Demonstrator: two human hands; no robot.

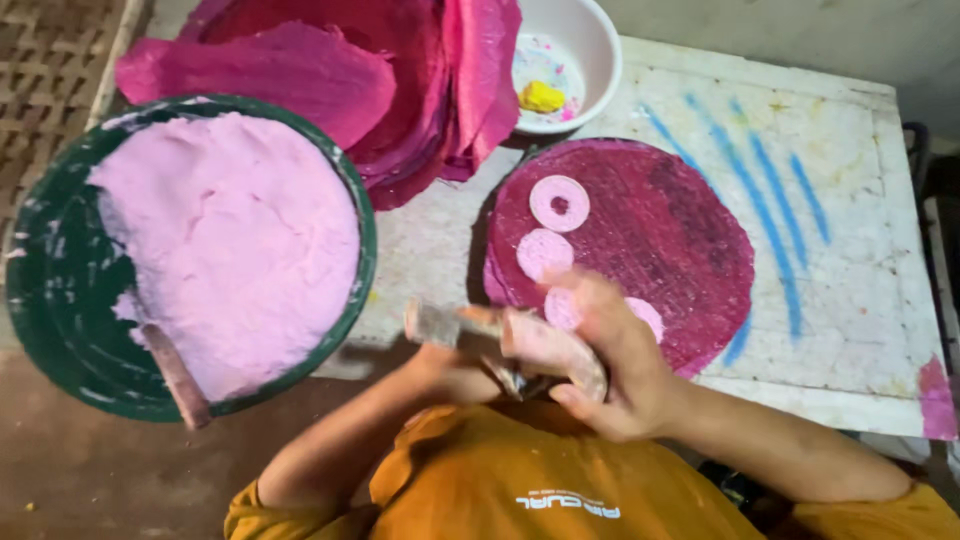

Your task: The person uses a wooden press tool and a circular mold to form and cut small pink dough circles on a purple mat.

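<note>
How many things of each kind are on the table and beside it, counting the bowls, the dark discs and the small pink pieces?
Bowls: 2, green bowl and white bowl
Dark disc: 1
Magenta sheet pile: 1
Pink rounds on the disc: 4, one a ring
Total: 8

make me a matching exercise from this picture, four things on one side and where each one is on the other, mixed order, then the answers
Things:
1. green basin
2. white bowl
3. dark red disc
4. pink sheets

Places:
a. far edge of the table, holding a yellow lump
b. flat on the table, with pale pink rounds on it
c. piled behind the basin
d. on the left, full of pale pink paste

Pairs: 1-d, 2-a, 3-b, 4-c
</note>
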